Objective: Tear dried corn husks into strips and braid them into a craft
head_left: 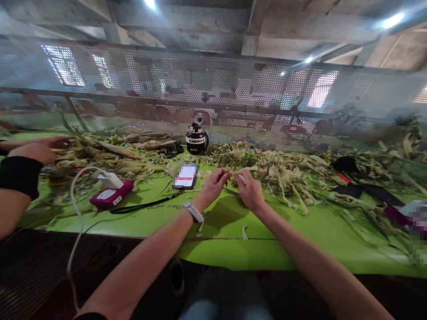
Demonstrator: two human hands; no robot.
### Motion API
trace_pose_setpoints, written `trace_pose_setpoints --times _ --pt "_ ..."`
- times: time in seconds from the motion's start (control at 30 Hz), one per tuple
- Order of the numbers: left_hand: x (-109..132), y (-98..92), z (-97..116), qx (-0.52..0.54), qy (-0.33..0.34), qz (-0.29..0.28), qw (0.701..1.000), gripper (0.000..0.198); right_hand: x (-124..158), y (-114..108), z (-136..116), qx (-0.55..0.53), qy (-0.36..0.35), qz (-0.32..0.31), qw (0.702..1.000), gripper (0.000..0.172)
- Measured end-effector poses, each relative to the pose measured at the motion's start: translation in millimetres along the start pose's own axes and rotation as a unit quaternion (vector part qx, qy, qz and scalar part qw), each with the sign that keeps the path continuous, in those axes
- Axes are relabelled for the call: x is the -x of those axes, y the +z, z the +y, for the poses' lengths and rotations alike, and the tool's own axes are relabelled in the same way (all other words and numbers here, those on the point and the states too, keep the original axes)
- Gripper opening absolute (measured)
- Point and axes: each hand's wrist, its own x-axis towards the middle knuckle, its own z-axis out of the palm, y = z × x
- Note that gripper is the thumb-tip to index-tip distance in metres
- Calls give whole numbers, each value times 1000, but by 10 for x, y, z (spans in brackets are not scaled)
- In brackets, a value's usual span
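My left hand [213,187] and my right hand [250,190] meet over the green table, fingertips pinched close together. Between them is a small, pale strip of what looks like corn husk [232,174], mostly hidden by the fingers. Under the hands lies a thin dark metal tool [231,191], its kind unclear. Shredded corn husks [283,175] are heaped just beyond my right hand. A phone [185,176] with a lit screen rests left of my left hand, and a black strap [147,204] trails across the table near my left wrist.
A black jar-shaped object marked ENERGY [196,141] stands at the back before a perforated metal screen [227,89]. At left, a white plug and cable sit on a purple box [111,195]. Another person's hand [33,151] reaches into husks there. Dark items [347,165] lie right.
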Motion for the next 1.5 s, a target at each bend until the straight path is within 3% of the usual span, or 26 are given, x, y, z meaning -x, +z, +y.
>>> trace_pose_setpoints --times 0.17,0.27,0.4,0.57,0.67,0.8,0.93,1.0,1.1,1.23,1.3,1.43,1.5 --pt "-12 -14 -67 -68 8 -10 998 18 40 7 29 39 -67 -41 996 26" --pt "-3 11 -83 -94 37 -10 995 19 32 16 30 -12 -17 -11 1000 26" --pt "33 62 -53 -52 45 -35 997 20 -18 14 21 -130 75 27 988 24" --pt "58 77 -63 -35 51 -69 996 20 -45 28 37 -180 105 50 977 24" --pt "36 66 -102 9 30 -55 998 23 -56 51 91 -261 163 22 951 26" --pt "2 42 -124 80 -45 -12 996 27 -95 53 156 -403 236 14 884 29" --pt "-13 22 -144 131 -104 -2 986 35 -124 10 130 -453 193 77 867 34" --pt "-15 17 -162 141 -114 -5 984 39 -125 -14 100 -474 171 80 860 41" --pt "-5 19 -176 139 -123 -15 983 43 -115 -29 66 -510 163 42 843 44" --pt "25 37 -153 131 -111 -36 984 44 -84 -21 29 -511 145 -14 847 33" --pt "37 42 -138 134 -108 -39 984 43 -73 -23 15 -517 141 -21 844 26" --pt "32 25 -143 161 -118 -31 979 43 -74 -34 17 -579 129 -41 804 21" --pt "21 12 -160 176 -124 -29 976 45 -83 -27 30 -572 110 -47 812 21"
